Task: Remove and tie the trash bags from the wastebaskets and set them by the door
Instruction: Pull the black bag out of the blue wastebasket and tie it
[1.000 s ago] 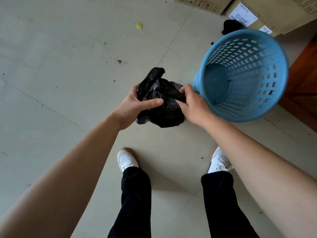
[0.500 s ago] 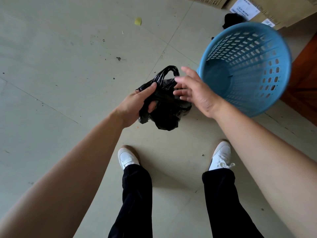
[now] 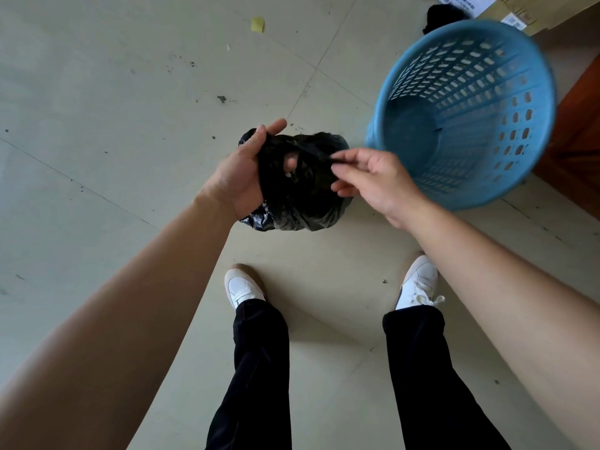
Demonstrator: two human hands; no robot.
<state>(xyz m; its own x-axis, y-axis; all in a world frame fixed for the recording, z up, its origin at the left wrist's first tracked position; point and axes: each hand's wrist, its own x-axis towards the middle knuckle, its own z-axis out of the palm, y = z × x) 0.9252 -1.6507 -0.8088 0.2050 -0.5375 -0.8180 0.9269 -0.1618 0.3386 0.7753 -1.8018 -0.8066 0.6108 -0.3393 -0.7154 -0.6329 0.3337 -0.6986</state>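
A small black trash bag [image 3: 302,196] hangs in front of me above the floor. My left hand [image 3: 242,177] grips its left side, with fingers passed through a loop of the bag's top. My right hand [image 3: 373,180] pinches a thin twisted strip of the bag's top between thumb and fingertips. A blue perforated plastic wastebasket [image 3: 467,115] stands just right of the bag with nothing inside; its image is slightly blurred.
Pale tiled floor [image 3: 113,125] with specks of dirt and a yellow scrap [image 3: 258,25]. Cardboard boxes [image 3: 506,8] and a dark object [image 3: 443,13] lie beyond the basket. Reddish wood [image 3: 581,131] stands at the right edge. My white shoes [image 3: 242,289] are below the bag.
My right hand, open half a second ago, has dropped and closed on a strip of the bag's top. My left hand shifted its grip through the loop. The view moved closer to the basket.
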